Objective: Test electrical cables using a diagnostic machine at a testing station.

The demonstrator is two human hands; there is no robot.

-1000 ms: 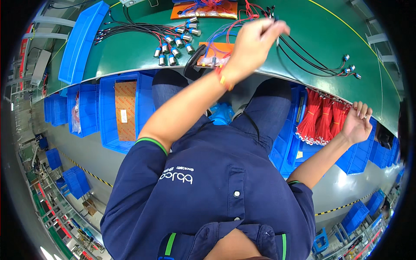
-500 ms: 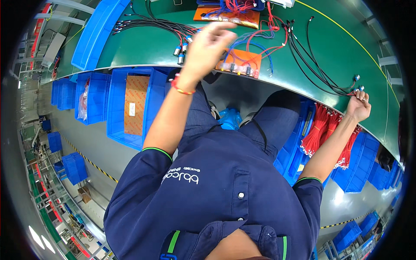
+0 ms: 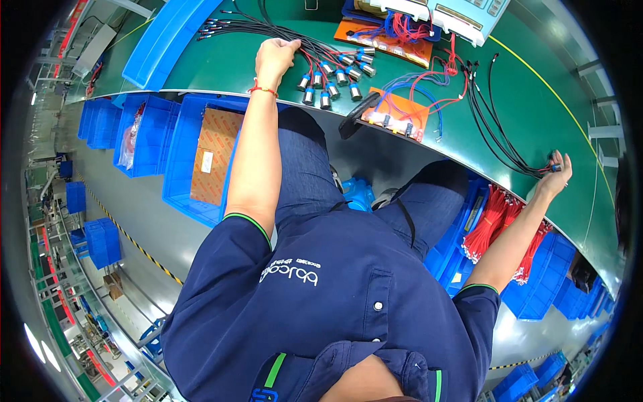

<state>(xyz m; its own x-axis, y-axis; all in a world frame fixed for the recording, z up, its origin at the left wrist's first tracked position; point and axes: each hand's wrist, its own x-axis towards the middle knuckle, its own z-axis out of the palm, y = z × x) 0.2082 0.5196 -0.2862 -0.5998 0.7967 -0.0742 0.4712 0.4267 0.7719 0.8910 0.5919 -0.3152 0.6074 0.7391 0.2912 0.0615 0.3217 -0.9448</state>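
Note:
My left hand (image 3: 273, 59) is over the near side of a bundle of black cables (image 3: 258, 28) on the green bench. Its fingers are bent and closed at the wires; what lies between them is hidden. Right of it, several metal push-button-like connectors (image 3: 333, 75) with blue rings hang on the red and black leads. At the bench's right edge my right hand (image 3: 553, 178) has its fingers curled around the connector ends of a few black cables (image 3: 501, 137), which run back across the bench.
Between my hands is an orange test board (image 3: 400, 115) with terminals and red and blue wires. A second orange board (image 3: 388, 43) and a pale instrument (image 3: 469, 19) stand behind it. A long blue tray (image 3: 167, 43) is at left. Blue bins (image 3: 175, 181) and red wire bundles (image 3: 494, 221) sit below the bench.
My left hand has moved left from above the orange board to the cable bundle, uncovering the metal connectors. The right hand stays at the cable ends, its fingers a little more extended.

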